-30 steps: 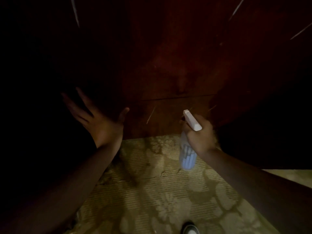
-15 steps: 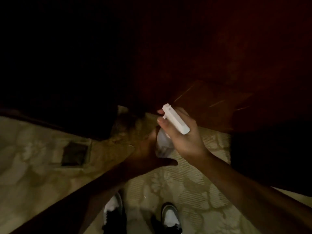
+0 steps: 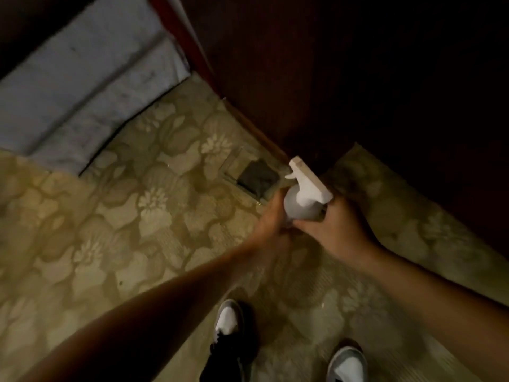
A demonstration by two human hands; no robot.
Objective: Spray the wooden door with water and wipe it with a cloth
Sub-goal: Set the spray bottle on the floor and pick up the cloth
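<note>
A white spray bottle point(image 3: 301, 195) is held in front of me, nozzle pointing up and left. My right hand point(image 3: 334, 227) grips its neck from the right. My left hand point(image 3: 271, 220) wraps the bottle's body from the left and below. The dark wooden door point(image 3: 344, 78) fills the upper right, its bottom edge running diagonally along the floor just beyond the bottle. A dark square cloth point(image 3: 257, 177) lies on the floor just left of the bottle, close to the door's bottom edge.
The floor is covered with a beige flower-patterned sheet point(image 3: 124, 230). Pale grey steps point(image 3: 82, 86) rise at the upper left beside a reddish door frame point(image 3: 179, 31). My two shoes point(image 3: 228, 332) stand at the bottom of the view.
My left hand came off the door and joined the right on the bottle. My view swung down and left, bringing the steps, the floor and the cloth into sight.
</note>
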